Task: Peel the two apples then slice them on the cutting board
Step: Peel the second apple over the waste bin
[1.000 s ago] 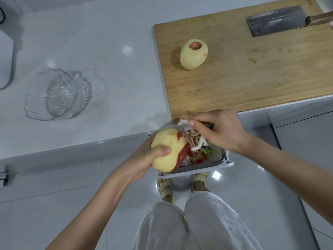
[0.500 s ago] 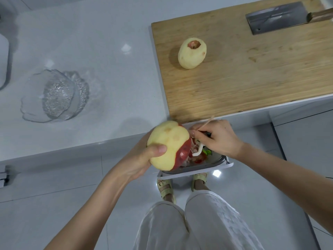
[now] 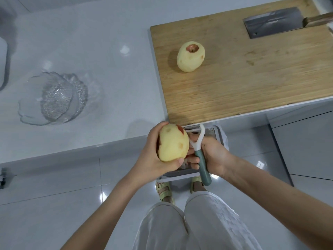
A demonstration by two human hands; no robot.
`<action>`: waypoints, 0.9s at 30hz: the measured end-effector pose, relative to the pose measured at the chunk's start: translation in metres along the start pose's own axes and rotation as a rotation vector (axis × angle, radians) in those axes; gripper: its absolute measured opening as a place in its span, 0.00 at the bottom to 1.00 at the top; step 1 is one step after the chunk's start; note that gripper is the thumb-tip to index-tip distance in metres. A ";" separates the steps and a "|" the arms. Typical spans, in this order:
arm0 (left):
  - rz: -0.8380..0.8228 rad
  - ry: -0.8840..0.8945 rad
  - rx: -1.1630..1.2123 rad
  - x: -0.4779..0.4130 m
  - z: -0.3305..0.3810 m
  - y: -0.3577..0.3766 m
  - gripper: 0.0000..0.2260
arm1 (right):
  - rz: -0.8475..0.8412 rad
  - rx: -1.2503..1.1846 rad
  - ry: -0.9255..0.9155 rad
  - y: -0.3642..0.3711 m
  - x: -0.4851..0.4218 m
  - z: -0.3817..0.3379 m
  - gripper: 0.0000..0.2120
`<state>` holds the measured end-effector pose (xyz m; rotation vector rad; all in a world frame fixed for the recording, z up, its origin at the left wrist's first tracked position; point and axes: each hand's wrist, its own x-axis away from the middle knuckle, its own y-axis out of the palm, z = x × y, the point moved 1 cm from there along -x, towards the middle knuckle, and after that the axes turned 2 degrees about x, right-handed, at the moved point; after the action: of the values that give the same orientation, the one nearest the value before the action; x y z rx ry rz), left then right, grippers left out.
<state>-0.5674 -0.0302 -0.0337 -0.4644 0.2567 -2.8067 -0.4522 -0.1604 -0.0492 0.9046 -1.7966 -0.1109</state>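
**Second apple nearly peeled, held over the bin**

The left hand [image 3: 153, 156] cups the held apple [image 3: 173, 143] in front of the counter [image 3: 81, 51] edge, fingers curled round its far side and the thumb pressed on its near end. This apple is mostly bare and pale yellow. A red patch of skin shows at its top and a narrow strip along its left edge, partly under the fingers.

The right hand [image 3: 216, 156] is wrapped around the peeler [image 3: 199, 155], fingers closed on the teal handle, whose end sticks out below the palm. The white forked head points away from the person and lies just beside the apple's right side, near the top patch. Whether the blade touches the fruit cannot be told.

Both hands are above a white-rimmed bin [image 3: 220, 137] on the floor, which they mostly hide.

The peeled apple [image 3: 190, 56] lies on the board [image 3: 243, 87], towards its left side, with red skin left only around the stem pit. A cleaver [image 3: 273, 21] lies flat at the board's far right corner, well apart from that apple, its wooden handle running out of view. The board sits on the counter's right part, flush with the front edge. A glass bowl [image 3: 52, 100] stands on the counter's left part.
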 end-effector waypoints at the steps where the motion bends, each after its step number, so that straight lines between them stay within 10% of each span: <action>1: -0.022 -0.027 -0.004 0.001 -0.001 0.002 0.40 | 0.054 -0.015 -0.022 0.001 -0.002 0.002 0.16; 9: -0.010 -0.257 0.148 -0.002 0.005 0.005 0.37 | 0.364 0.214 -0.186 0.017 0.013 0.006 0.17; 14: -0.033 -0.308 0.173 -0.002 0.005 -0.003 0.37 | 0.572 1.230 -0.763 0.000 0.016 -0.007 0.21; 19: -0.145 -0.318 0.129 -0.004 0.012 -0.008 0.34 | 0.284 1.751 -1.449 0.009 0.020 -0.049 0.15; 27: -0.178 -0.291 0.112 -0.005 0.018 -0.009 0.34 | 0.183 1.750 -1.541 0.021 0.016 -0.054 0.15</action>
<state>-0.5595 -0.0224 -0.0163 -0.8964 -0.0047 -2.8528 -0.4200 -0.1376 -0.0040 2.1142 -3.3064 1.5087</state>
